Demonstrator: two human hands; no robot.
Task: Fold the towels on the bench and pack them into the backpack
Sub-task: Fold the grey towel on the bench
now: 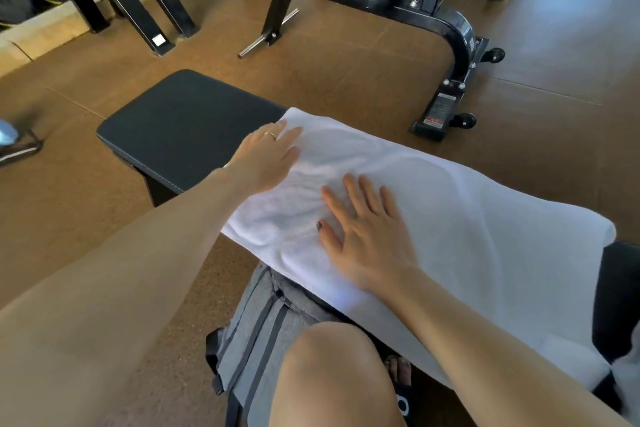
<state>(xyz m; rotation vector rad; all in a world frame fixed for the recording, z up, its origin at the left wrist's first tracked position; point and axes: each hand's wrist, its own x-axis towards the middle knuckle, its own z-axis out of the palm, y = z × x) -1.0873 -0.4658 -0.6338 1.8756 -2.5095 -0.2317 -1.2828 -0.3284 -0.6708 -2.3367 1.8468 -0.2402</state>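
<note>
We had both flat hands, left (266, 159) and right (363, 236), on the towel (467, 218) lying lengthwise along the bench (180, 125), left nearer its far end.

Under both flat palms lies a white towel (433, 204) of soft terry cloth, matt, with a fine looped grain and shallow wrinkles just ahead of the fingers. Left of the left hand (266, 159), the bench (183, 125) pad shows black faux leather, smooth with a dull sheen and a stitched seam along its edge. Below the right hand (363, 232), the backpack (256, 329) is grey woven fabric, matt, with darker webbing straps. The floor (346, 73) beyond the hands looks like brown speckled rubber or cork, rough. The far machine frame (457, 35) is glossy black painted metal.
</note>
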